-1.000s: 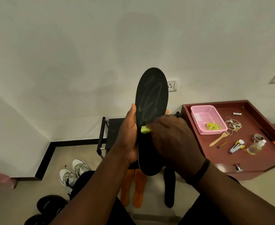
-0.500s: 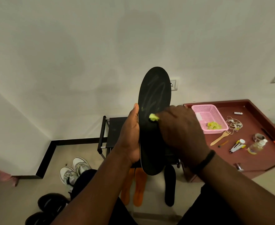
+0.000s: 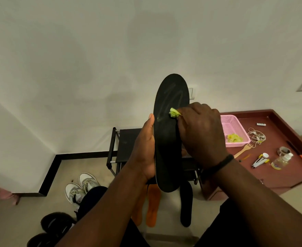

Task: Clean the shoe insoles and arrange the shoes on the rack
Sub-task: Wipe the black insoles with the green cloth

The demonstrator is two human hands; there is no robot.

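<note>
Pair of white sneakers on floor at left. Left hand grips upright black foam insole by its edge; right hand pinches small green cloth wad against it. Black metal shoe rack behind.

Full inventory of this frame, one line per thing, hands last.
held insole: 1, black, upright in centre, wipe streaks near top
wipe: 1, yellow-green, pressed on held insole
orange insoles: 2, floor, below held insole
floor insole: 1, black, right of the orange ones
shoe rack: 1, black, against wall
white sneakers: 2, floor, left of rack
black shoes: 2, bottom left
low table: 1, maroon, right
basket: 1, pink, on table, yellow-green wipes inside
wooden fork: 1, on table
bottle: 1, clear, on table
left hand: grip on held insole's edge
right hand: grip on wipe
</note>
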